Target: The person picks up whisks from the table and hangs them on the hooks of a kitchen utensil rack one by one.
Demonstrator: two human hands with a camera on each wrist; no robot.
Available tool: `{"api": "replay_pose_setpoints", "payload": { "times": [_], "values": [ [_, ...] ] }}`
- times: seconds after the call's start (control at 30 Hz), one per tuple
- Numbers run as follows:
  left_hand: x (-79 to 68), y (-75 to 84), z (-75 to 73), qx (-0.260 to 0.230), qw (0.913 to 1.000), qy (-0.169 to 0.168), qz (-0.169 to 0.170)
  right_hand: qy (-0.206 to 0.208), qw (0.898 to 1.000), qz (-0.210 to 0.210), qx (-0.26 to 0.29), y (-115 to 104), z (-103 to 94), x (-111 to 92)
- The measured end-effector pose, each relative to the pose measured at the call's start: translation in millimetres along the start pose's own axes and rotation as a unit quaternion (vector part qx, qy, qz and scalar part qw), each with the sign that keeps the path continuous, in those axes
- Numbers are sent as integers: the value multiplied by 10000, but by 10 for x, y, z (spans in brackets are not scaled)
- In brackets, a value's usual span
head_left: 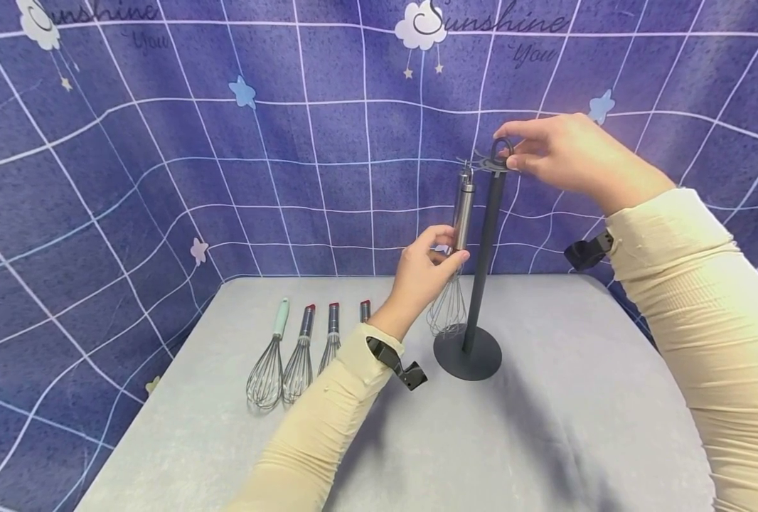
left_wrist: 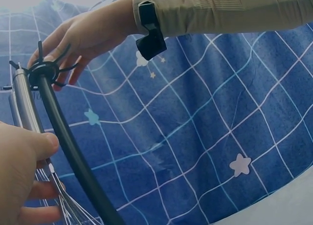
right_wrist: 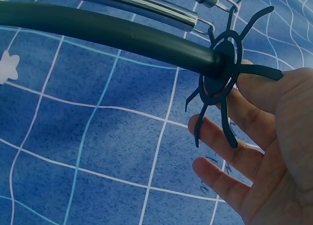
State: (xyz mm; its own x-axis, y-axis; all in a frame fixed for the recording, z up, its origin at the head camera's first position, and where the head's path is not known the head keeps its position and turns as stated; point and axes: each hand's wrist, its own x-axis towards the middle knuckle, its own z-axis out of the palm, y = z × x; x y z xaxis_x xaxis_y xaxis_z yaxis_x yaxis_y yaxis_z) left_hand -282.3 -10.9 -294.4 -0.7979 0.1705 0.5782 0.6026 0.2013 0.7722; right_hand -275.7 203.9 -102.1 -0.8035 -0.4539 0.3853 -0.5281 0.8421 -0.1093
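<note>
A dark stand [head_left: 485, 263] with a round base and a ring of curved hooks [right_wrist: 259, 70] stands upright on the table. Two steel-handled whisks hang by their end loops from neighbouring hooks; the nearer whisk [head_left: 465, 220] shows its smooth handle. My left hand [head_left: 422, 267] pinches this whisk low on the handle, just above the wires. With thumb and fingers, my right hand [head_left: 564, 153] grips the loop [head_left: 503, 148] on top of the stand. In the right wrist view, the whisk's handle [right_wrist: 142, 7] runs beside the pole and its wires leave the picture.
Several whisks lie side by side on the grey table [head_left: 545, 427], left of the stand: a mint-handled whisk [head_left: 281, 318] and others with red-tipped handles, such as one whisk [head_left: 306, 323]. My left forearm partly covers them. A blue gridded curtain [head_left: 328, 142] hangs behind the table.
</note>
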Motion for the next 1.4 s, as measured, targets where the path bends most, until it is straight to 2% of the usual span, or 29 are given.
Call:
{"api": "replay_pose_setpoints", "payload": {
  "times": [0.43,0.9,1.4],
  "values": [
    [16,4,22,113,9999,-69,-93,-64,10000,-30,18,23,-7,10],
    [26,-27,55,220,9997,2,-136,-84,9999,-59,-32,42,-10,11],
    [16,-71,34,333,9991,244,9,-95,9999,-95,-78,43,-17,20]
  ]
}}
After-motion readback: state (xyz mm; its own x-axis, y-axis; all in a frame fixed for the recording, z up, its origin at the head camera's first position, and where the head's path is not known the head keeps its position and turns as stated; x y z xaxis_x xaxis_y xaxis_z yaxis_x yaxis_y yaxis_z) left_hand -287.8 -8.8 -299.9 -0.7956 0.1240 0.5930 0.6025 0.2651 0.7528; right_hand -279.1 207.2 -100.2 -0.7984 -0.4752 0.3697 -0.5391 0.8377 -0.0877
